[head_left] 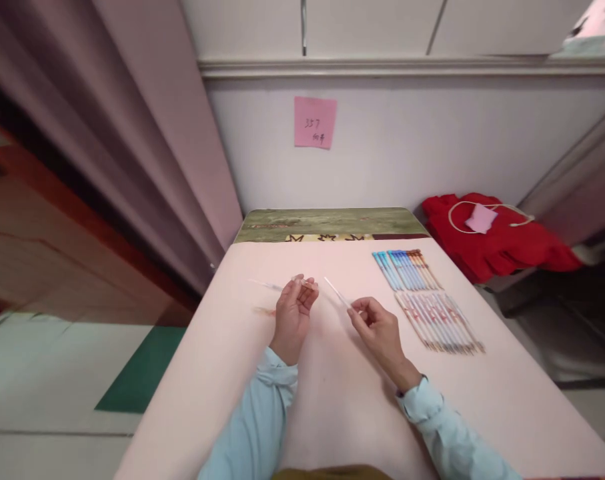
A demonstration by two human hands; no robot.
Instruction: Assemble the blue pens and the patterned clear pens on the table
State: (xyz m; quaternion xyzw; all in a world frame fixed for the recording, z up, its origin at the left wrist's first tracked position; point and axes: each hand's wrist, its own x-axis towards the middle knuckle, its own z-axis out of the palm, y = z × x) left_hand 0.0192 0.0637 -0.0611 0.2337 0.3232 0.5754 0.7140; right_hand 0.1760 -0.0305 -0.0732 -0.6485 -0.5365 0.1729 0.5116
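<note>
My left hand [295, 307] is raised over the pale tabletop with its fingers curled in. A small brownish piece shows at its fingertips, too blurred to name. My right hand [377, 327] pinches one end of a thin white tube [336, 291], which points up and left towards my left hand without touching it. Left of my left hand is a slim whitish stick [265, 285], partly hidden by the fingers; whether it is held or lies on the table I cannot tell. Below it lies a blurred orange-brown thin piece [265, 311].
On the right lie a row of slim pen-like sticks with blue and brown ends [407, 270] and a row of whitish ones with red marks [439, 322]. Red cloth [482, 247] with a white cable is beyond the table's right edge. A pink note [315, 123] is on the wall.
</note>
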